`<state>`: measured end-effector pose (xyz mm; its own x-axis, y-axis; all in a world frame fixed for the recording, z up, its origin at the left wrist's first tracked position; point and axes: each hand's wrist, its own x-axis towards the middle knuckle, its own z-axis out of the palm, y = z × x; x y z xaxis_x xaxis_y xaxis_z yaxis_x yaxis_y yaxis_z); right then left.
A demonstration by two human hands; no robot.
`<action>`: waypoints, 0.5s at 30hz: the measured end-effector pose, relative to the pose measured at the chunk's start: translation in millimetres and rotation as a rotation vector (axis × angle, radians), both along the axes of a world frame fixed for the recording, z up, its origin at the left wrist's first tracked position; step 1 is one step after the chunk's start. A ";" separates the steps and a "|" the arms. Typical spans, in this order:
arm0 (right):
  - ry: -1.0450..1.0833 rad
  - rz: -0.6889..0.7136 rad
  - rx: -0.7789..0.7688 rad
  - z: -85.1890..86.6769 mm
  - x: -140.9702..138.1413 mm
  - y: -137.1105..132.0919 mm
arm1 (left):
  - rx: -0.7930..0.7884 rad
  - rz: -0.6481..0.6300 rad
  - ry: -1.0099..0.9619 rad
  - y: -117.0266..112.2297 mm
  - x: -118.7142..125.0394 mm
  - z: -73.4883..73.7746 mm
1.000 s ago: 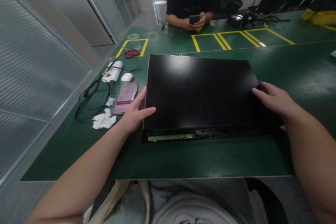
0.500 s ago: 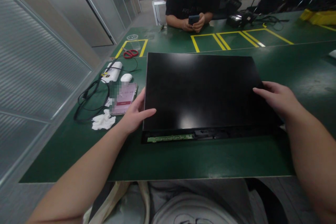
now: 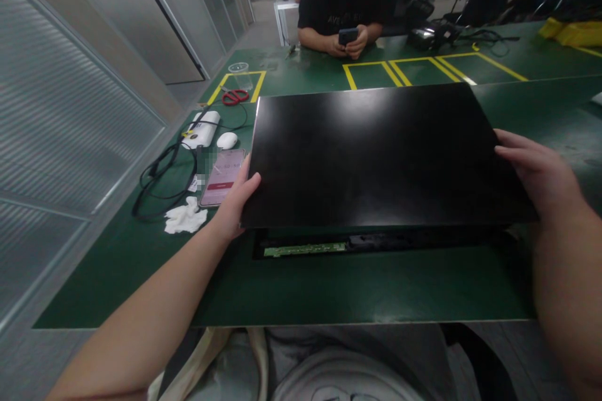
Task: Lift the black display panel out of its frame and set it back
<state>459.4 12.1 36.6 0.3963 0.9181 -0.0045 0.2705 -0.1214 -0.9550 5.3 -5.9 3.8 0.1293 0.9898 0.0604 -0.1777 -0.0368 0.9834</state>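
Observation:
A flat black display panel (image 3: 376,163) is held up off the table, its right side tilted higher than its left. My left hand (image 3: 237,197) is closed on the panel's left edge, thumb over the front. At the right edge, my right hand (image 3: 538,166) grips the panel with its fingers partly behind it. Below the panel, a dark frame (image 3: 423,237) lies on the green table, mostly hidden by the panel. A narrow green circuit board (image 3: 305,249) shows along its near edge.
A smartphone (image 3: 223,178), a crumpled tissue (image 3: 185,216), a white earbud case (image 3: 227,141), a white device (image 3: 202,130), black cables (image 3: 162,169), red scissors (image 3: 235,97) and a clear cup (image 3: 241,77) lie left. Across the green table (image 3: 357,294), a person (image 3: 348,0) holds a phone.
The panel has risen off the frame below and tipped up at its right side. Both hands have moved with it, the right hand farther to the right.

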 end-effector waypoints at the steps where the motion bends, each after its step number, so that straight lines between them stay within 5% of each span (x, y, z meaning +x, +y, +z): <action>1: 0.057 0.035 -0.003 4.9 -3.3 -2.6 | 0.010 -0.010 -0.011 0.8 -0.2 -0.9; 5: 0.412 0.083 0.101 18.1 -15.1 -9.2 | 0.039 -0.015 -0.022 1.6 0.9 -3.4; 9: 0.811 -0.091 0.077 16.3 -12.9 -7.8 | 0.037 -0.008 -0.101 1.8 1.8 -3.3; 15: 0.843 -0.176 0.267 -7.4 9.1 7.6 | -0.102 0.009 -0.133 6.6 -0.3 -1.1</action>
